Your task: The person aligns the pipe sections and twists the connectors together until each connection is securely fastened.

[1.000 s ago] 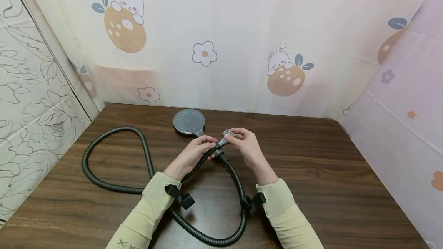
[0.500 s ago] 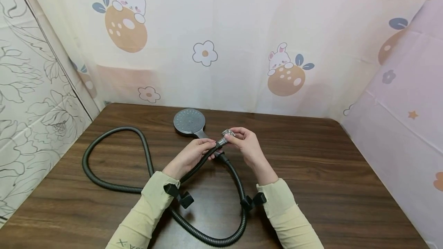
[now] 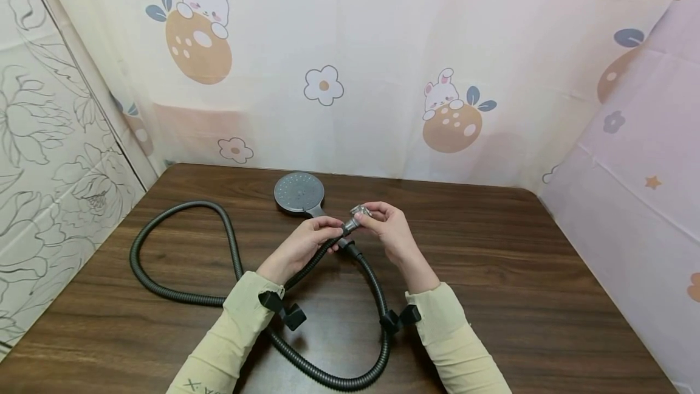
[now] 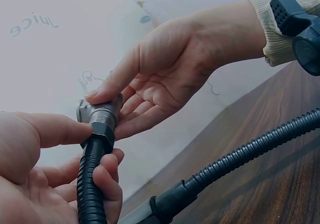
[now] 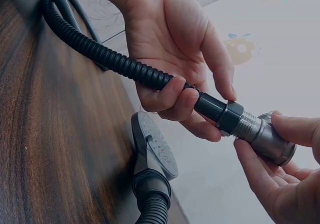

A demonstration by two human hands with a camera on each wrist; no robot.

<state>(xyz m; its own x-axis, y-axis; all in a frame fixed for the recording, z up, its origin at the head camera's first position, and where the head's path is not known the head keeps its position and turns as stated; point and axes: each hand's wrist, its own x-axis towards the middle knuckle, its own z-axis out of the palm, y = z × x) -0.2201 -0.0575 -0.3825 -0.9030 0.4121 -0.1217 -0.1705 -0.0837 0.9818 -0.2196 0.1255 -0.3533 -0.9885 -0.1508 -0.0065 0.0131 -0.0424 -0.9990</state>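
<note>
My left hand (image 3: 301, 248) holds the free end of a black ribbed shower hose (image 5: 120, 63), its fingers curled round the hose and its thumb on the black nut (image 5: 231, 118). Between thumb and fingers, my right hand (image 3: 395, 236) pinches a metal threaded fitting (image 5: 270, 141). Bare threads show between nut and fitting in both wrist views. Behind the left hand a grey round shower head (image 3: 299, 192) lies on the table, face up. Its handle, partly hidden by the left hand, joins the hose's other end (image 4: 172, 201).
The hose lies in a loop (image 3: 137, 254) on the left and another near the front of the brown wooden table (image 3: 492, 272). Black wrist cameras (image 3: 290, 315) sit on both cuffs. A printed curtain (image 3: 372, 78) hangs behind the table.
The left hand's fingers and thumb have shifted slightly at the nut. The right hand, fitting, hose loops and shower head stay in place.
</note>
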